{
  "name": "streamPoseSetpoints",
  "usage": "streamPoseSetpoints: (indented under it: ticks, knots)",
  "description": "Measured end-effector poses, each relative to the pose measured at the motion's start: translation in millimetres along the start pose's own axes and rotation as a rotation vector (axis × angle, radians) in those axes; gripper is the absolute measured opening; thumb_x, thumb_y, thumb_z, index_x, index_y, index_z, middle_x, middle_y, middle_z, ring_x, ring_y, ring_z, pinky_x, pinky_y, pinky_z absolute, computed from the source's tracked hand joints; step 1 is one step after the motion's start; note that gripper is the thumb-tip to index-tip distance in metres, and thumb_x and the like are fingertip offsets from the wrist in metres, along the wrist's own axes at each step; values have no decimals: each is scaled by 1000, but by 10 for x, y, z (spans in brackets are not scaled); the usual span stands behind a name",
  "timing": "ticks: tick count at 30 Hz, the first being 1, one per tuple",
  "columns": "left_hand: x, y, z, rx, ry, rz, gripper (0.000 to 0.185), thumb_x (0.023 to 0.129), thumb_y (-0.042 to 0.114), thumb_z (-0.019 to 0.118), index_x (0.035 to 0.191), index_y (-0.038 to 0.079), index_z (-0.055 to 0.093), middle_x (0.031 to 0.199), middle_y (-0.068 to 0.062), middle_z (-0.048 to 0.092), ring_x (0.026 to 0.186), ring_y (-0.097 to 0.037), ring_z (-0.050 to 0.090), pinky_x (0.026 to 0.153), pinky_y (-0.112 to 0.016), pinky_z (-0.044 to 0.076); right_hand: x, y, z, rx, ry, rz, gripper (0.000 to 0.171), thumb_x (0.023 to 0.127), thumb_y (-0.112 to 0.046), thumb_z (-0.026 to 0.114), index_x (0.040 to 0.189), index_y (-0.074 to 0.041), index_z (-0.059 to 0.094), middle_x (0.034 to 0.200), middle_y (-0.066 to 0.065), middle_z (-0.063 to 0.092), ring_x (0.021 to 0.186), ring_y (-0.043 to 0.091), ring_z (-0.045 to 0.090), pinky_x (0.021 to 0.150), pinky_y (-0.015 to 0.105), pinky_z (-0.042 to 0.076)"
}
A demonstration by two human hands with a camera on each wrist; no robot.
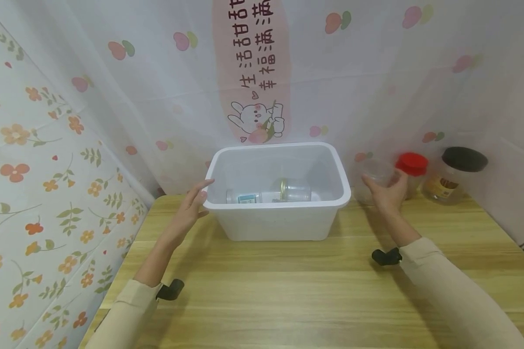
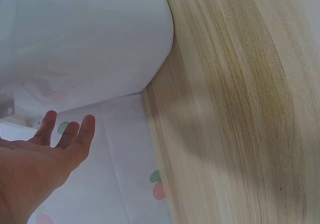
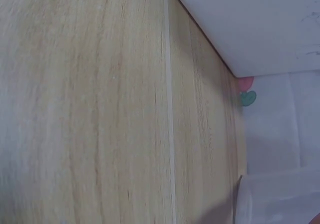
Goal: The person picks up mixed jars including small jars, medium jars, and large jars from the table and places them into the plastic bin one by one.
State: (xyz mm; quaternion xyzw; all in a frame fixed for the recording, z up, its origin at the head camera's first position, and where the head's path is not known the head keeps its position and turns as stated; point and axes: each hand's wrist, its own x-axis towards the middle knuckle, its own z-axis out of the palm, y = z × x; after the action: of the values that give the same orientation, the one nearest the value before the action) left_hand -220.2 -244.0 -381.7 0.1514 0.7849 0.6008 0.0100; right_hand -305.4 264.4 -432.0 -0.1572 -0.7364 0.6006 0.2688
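Left hand (image 1: 196, 198) spread beside the white bin (image 1: 278, 220); right hand (image 1: 386, 191) grips a clear jar (image 1: 377, 173), unseen by its wrist view. Labels unreadable.

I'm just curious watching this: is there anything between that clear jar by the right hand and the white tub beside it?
Nothing visible does. The right hand is at the clear jar, and only bare table lies between it and the white tub. The tub's top is open; two jars already lie inside, with room left.

Bright even light, soft shadows, blurry wrist views, wide-angle edge distortion
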Motion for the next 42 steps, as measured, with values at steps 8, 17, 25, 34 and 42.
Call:
streamPoseSetpoints:
  ticks: [8,17,25,34,42]
  knots:
    - [6,12,14,2,6,5,51,112,39,34,158,19,34,161,-6,23,142,-37,31,105,-67,34,-15,-19,-68,38,-38,16,92,82,-27,87,153,-6,32,153,13,35,138,21,34,114,27,28]
    - [8,-5,16,2,3,21,51,112,39,34,158,18,34,161,-10,23,142,-40,30,105,-69,33,-64,-20,-210,-2,-114,-2,92,84,-31,85,155,-7,31,155,12,34,140,23,33,115,32,28]
    - [3,-9,19,-4,4,10,50,112,37,34,158,18,33,161,-10,23,142,-40,31,105,-70,32,-95,-61,-323,-63,-163,-21,92,85,-31,85,155,-5,31,151,16,39,135,28,39,112,38,34]
    - [0,7,19,-11,7,7,50,112,36,34,158,16,33,161,-13,23,142,-42,30,105,-71,31,-97,-56,-419,-84,-219,-59,89,88,-30,82,156,-6,31,151,18,38,135,32,37,113,42,33]
    - [-9,7,9,-17,-2,8,51,112,39,34,158,18,32,162,-9,23,142,-40,31,105,-69,33,-92,-67,-503,-103,-266,-59,90,88,-33,82,158,-7,30,152,19,36,135,35,36,113,44,33]
